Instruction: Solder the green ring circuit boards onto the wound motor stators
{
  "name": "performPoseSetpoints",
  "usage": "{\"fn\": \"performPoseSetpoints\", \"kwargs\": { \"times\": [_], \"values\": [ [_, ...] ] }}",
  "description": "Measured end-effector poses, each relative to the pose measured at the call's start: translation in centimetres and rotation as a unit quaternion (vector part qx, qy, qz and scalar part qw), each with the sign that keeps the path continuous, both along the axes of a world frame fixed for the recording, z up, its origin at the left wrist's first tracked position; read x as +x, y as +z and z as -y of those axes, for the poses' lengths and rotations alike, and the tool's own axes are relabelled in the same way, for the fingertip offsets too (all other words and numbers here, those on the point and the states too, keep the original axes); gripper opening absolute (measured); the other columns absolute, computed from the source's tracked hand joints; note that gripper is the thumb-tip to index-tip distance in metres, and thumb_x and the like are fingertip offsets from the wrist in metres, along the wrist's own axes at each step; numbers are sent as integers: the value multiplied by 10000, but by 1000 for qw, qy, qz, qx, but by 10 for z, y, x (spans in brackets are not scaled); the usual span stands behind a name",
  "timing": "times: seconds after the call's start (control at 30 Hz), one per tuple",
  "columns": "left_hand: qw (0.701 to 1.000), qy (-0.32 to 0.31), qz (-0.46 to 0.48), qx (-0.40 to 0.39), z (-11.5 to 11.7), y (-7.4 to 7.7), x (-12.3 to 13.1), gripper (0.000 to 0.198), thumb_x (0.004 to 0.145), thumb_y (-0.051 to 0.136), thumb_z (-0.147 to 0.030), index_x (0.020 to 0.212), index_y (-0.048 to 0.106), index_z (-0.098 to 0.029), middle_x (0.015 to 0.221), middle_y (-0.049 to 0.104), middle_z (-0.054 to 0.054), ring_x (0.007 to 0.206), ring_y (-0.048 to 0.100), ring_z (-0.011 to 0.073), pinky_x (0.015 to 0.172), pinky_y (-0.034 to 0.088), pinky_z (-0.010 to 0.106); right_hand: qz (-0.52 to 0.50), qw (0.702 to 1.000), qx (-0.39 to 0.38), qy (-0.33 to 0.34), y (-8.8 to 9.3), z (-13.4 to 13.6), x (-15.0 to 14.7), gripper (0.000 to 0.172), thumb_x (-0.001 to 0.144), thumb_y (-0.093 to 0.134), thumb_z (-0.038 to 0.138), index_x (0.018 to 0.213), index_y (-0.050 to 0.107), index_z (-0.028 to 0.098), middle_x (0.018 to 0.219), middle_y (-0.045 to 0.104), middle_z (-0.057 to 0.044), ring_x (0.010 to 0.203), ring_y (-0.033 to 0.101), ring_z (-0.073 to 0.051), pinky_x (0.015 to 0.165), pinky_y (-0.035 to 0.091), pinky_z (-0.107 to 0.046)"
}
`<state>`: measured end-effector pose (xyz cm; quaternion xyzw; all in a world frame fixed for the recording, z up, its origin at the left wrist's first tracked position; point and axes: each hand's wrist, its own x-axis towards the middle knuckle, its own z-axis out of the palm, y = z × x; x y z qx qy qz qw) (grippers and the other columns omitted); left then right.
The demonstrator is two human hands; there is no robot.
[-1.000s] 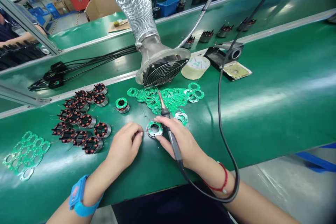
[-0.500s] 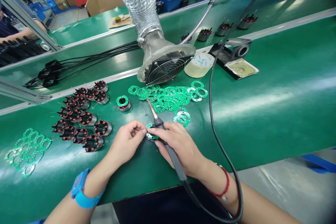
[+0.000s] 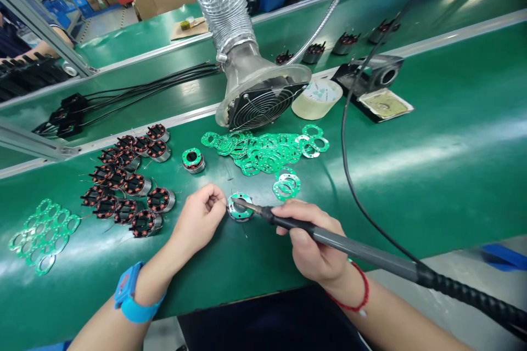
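Note:
My right hand [image 3: 315, 236] grips a soldering iron [image 3: 349, 247], its tip pointing left over a round motor part with a green ring board [image 3: 240, 207] on top. My left hand [image 3: 203, 214] is closed at the left edge of that part, thumb and finger pinched; what they hold is too small to make out. Another part topped with a green ring [image 3: 192, 160] stands behind my left hand. A pile of green ring boards [image 3: 269, 152] lies beyond the part, and a few looser rings [image 3: 287, 185] lie nearer my right hand.
Several copper-wound motor parts [image 3: 137, 185] stand at the left, with flat green rings [image 3: 45, 236] beyond them. A fume extractor [image 3: 263, 104] hangs over the bench. Tape [image 3: 316, 100] and an iron stand with sponge [image 3: 385, 104] are behind. The iron's black cable [image 3: 348, 170] loops at the right.
My right hand has moved right, off the motor part. The iron has swung from pointing away to pointing left, its tip now over the ring board. My left hand has barely moved.

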<state>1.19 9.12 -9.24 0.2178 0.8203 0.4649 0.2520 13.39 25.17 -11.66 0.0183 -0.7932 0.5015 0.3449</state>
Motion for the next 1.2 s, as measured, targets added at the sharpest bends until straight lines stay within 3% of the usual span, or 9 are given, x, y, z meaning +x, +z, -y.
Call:
{"fn": "performPoseSetpoints", "kwargs": {
  "times": [0.33,0.47,0.53,0.7,0.83,0.93,1.03,1.2],
  "values": [
    [1000,-2,-17,-11,0,0,0,97,788,468,-201,693,471,-183,596,428,-56,558,396,92,539,312,214,-10,1000,6,10,3,1,-2,192,923,452,321,996,601,225,772,688,-29,661,676,-170,610,543,-319],
    [999,-6,-34,-25,-1,2,1,94,782,465,-191,689,470,-185,595,432,-55,557,403,96,540,311,217,11,1000,-3,22,2,3,-8,316,923,475,232,1238,496,244,877,719,-26,789,695,-166,733,556,-317],
    [999,-8,-40,-28,-1,2,1,92,781,465,-193,690,467,-186,592,434,-55,553,408,97,538,310,219,40,998,41,41,2,4,-13,411,924,448,166,1324,408,250,985,714,-41,902,677,-168,814,539,-337],
    [999,-16,-38,-30,0,0,0,125,811,468,-224,693,444,-193,604,432,-54,565,413,105,550,324,228,97,968,203,109,3,9,-24,504,837,469,101,1320,402,225,1203,608,-94,1137,535,-251,895,484,-449],
    [996,-17,-59,-57,2,1,3,109,859,467,-284,870,517,-188,721,508,-21,639,472,131,610,377,251,118,971,202,48,-2,8,-24,456,846,492,135,1289,413,204,1050,612,-106,947,566,-247,782,510,-427],
    [983,-97,-118,-99,5,2,7,166,861,508,-316,970,544,-195,870,559,25,765,521,169,693,398,286,121,976,181,-15,-7,5,-23,457,864,559,292,1285,408,197,1022,604,-114,932,571,-266,772,516,-444],
    [963,-167,-173,-125,7,3,9,76,861,485,-226,868,557,-201,878,572,36,844,524,196,750,387,306,123,978,167,-10,-10,3,-22,470,870,556,303,1300,394,206,1098,599,-117,1004,580,-264,829,519,-444],
    [980,-105,-158,-56,9,8,5,142,888,437,-183,802,550,-191,771,540,6,735,494,149,685,370,258,126,978,165,5,-10,6,-20,491,857,573,266,1307,384,208,1102,607,-117,1000,601,-262,808,538,-427]
  ]
}}
